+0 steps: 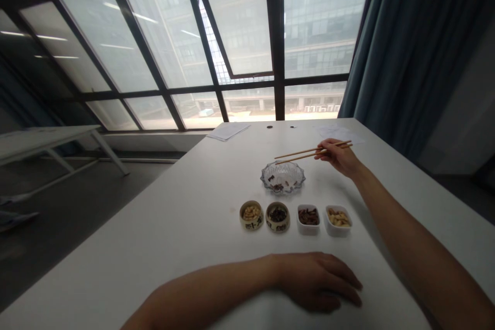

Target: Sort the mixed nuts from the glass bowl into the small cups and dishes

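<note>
Just right of the cut-glass bowl (pixel 282 177), the right hand (pixel 336 157) pinches a pair of wooden chopsticks (pixel 309 152) between fingers and thumb, their tips held near the bowl's far rim, with a few dark bits lying inside the bowl. The left hand (pixel 319 281), relaxed and empty, rests palm down on the white bench (pixel 162 227), well in front of the bowl. Between that hand and the bowl stand two round ceramic cups (pixel 251 224) of pale nuts and dark morsels, then two white square dishes (pixel 308 229) of brown strips and pale nuts. Loose papers (pixel 228 131) lie beyond the bowl
</note>
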Demonstrator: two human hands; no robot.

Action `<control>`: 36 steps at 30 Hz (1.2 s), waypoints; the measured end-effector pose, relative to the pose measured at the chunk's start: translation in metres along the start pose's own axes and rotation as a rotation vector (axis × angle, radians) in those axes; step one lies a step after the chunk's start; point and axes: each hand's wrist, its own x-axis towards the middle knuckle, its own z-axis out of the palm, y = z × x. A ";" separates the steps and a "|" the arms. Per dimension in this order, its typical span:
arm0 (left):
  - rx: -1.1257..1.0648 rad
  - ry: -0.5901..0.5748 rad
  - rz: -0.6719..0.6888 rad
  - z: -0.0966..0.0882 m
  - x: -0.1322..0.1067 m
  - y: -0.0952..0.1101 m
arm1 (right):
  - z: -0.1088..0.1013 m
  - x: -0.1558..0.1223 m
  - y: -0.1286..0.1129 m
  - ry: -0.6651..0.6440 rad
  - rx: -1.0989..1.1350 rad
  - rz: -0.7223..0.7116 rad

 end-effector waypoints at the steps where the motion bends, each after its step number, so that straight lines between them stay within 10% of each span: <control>1: 0.019 -0.002 -0.023 0.001 -0.001 0.001 | 0.001 0.000 0.000 0.001 -0.002 -0.001; 24: 0.040 -0.064 -0.091 0.005 -0.006 0.000 | 0.025 -0.008 -0.021 0.218 -0.270 -0.068; 36: -0.117 -0.113 -0.108 0.000 -0.009 -0.007 | 0.032 -0.006 0.009 0.092 -0.510 0.048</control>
